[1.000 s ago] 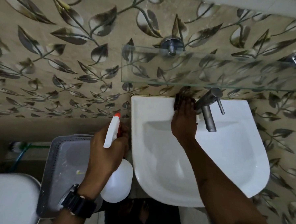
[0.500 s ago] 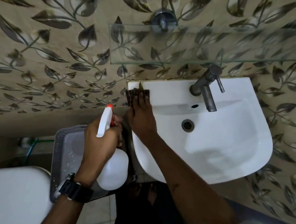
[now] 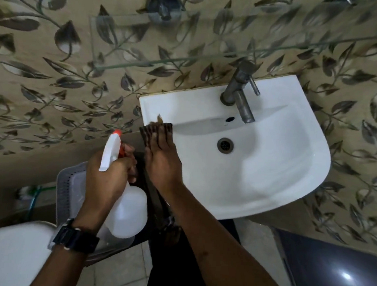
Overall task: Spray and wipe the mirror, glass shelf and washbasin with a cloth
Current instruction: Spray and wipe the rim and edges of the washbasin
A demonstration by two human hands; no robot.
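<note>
A white washbasin hangs on the leaf-patterned wall, with a metal tap at its back and a drain in the bowl. My right hand presses a dark brown cloth flat on the basin's left rim. My left hand holds a white spray bottle with a red-tipped nozzle, just left of the basin. The glass shelf runs along the wall above the tap. No mirror is in view.
A grey perforated plastic bin stands under my left hand. A white toilet part fills the bottom left and a dark glossy surface the bottom right. A shelf bracket sticks out of the wall. A green hose lies at the left.
My right hand has slid the cloth from beside the tap to the basin's left rim and down along it. The view has tilted down and left. The bottle hand keeps its grip.
</note>
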